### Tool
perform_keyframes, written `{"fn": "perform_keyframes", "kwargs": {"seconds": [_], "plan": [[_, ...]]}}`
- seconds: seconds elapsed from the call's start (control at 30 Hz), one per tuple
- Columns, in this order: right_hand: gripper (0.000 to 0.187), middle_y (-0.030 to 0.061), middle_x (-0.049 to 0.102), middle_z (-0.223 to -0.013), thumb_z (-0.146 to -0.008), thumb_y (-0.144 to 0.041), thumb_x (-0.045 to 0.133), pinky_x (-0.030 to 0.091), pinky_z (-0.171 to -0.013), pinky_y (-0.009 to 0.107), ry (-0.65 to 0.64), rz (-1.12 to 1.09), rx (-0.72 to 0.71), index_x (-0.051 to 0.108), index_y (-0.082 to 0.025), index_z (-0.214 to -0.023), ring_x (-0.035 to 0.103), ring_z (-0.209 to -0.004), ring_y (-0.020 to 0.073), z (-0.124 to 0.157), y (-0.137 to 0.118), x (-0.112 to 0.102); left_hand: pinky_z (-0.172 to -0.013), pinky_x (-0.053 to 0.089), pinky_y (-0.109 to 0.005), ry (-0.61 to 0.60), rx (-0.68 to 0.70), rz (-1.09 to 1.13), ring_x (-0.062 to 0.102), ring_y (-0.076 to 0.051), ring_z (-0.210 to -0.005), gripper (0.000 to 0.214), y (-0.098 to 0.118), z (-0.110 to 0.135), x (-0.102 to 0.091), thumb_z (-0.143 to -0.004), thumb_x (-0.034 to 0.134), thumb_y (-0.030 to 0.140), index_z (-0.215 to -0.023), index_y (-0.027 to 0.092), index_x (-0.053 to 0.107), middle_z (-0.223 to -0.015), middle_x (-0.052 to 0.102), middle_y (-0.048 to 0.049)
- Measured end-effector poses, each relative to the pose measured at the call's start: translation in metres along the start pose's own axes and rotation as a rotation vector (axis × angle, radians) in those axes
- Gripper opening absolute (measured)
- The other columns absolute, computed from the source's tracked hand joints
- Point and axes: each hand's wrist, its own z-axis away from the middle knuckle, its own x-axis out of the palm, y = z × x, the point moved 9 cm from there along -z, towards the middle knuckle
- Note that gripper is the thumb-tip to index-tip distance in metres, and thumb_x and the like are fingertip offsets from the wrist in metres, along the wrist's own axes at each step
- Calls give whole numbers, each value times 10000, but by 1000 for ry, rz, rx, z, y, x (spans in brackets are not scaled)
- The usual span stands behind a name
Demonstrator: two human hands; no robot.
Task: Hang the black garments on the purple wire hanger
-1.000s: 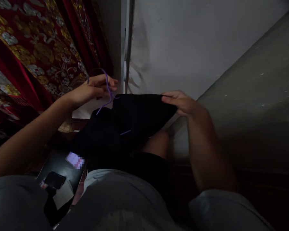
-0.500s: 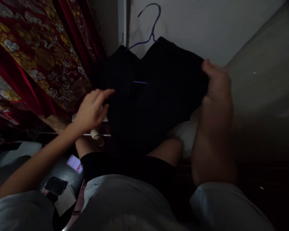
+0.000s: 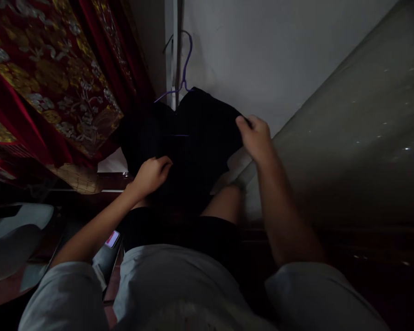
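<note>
A black shirt (image 3: 207,133) with a V-shaped neckline is spread in front of my legs on a purple clothes hanger (image 3: 185,73). The hanger's hook sticks up above the neckline, and part of its lower bar shows in the neck opening. My right hand (image 3: 257,136) grips the shirt at its right sleeve edge, thumb on top. Lower down, my left hand (image 3: 152,175) lies against the front of the cloth with its fingers curled together, pinching the fabric. Dark cloth and dim light hide the shirt's lower part.
Red curtain cloth (image 3: 86,82) with gold and silver patterns hangs at the left. A pale wall (image 3: 255,59) stands behind the hanger, with a greyish sheet-like surface (image 3: 359,128) at right. A lit phone (image 3: 112,239) lies low at the left.
The shirt and hanger have shifted left and lower in view. My left hand, fingers extended before, has closed on the cloth. My right hand has moved left, still holding the sleeve edge.
</note>
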Motion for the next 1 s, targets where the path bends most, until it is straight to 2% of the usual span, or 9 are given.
{"fn": "perform_keyframes", "kwargs": {"seconds": [0.13, 0.23, 0.3, 0.37, 0.47, 0.6, 0.7, 0.83, 1.0], "plan": [[383, 162, 610, -1322, -877, -360, 712, 442, -1104, 497, 155, 32, -88, 591, -191, -1198, 561, -1286, 289, 42, -35, 26, -809, 535, -326, 283, -40, 234, 648, -162, -686, 307, -7, 7, 0, -876, 528, 59, -1044, 203, 741, -896, 764, -13], [335, 120, 679, -1108, -877, -448, 683, 533, -895, 387, -89, -83, 25, 607, -192, -1079, 658, -975, 238, 83, -52, 88, -848, 543, -302, 457, -45, 385, 677, -158, -812, 374, -4, 16, 4, -841, 515, 40, -1118, 206, 704, -1039, 751, -23], [331, 100, 716, -1000, -842, -468, 716, 525, -827, 342, -349, -95, 180, 648, -198, -1021, 679, -929, 243, 118, -46, 132, -948, 539, -315, 565, -50, 449, 686, -181, -1001, 401, -1, 25, 8, -836, 496, 35, -1156, 202, 672, -1115, 724, -42], [285, 88, 739, -942, -874, -471, 667, 509, -780, 313, -473, -156, 308, 685, -200, -959, 694, -908, 241, 152, -35, 155, -1015, 530, -340, 673, -103, 508, 655, -204, -1146, 434, -3, 36, 15, -855, 483, 47, -1235, 201, 623, -1209, 684, -71], [393, 69, 701, -725, -902, -541, 590, 462, -654, 287, -439, -252, 476, 659, -188, -744, 673, -739, 217, 190, -10, 154, -940, 569, -335, 726, -215, 679, 671, -200, -1101, 502, -15, 49, 36, -946, 506, 141, -1436, 241, 460, -1328, 618, -114], [502, 55, 627, -573, -847, -624, 612, 408, -534, 269, -381, -449, 613, 602, -185, -605, 578, -539, 159, 210, 2, 144, -906, 582, -332, 587, -229, 916, 698, -163, -939, 650, -28, 51, 64, -982, 563, 276, -1551, 312, 250, -1263, 636, -110], [510, 64, 650, -608, -769, -660, 688, 421, -522, 261, -380, -538, 645, 631, -173, -630, 564, -525, 136, 206, -4, 140, -924, 569, -338, 490, -189, 997, 705, -166, -933, 498, -33, 49, 76, -918, 562, 217, -1392, 258, 416, -1102, 661, -67], [567, 8, 517, -483, -765, -689, 698, 368, -498, 259, -418, -539, 611, 564, -187, -537, 464, -467, 107, 201, -14, 133, -994, 525, -360, 321, -104, 812, 660, -221, -1075, 321, -16, 43, 92, -791, 623, 120, -1107, 181, 617, -1091, 674, -84], [637, -20, 407, -430, -765, -718, 703, 295, -484, 265, -355, -495, 532, 493, -193, -471, 353, -449, 83, 194, -18, 114, -914, 523, -329, 385, -128, 740, 667, -206, -963, 101, 1, 43, 99, -916, 581, 185, -977, 168, 660, -966, 704, -66]]}}
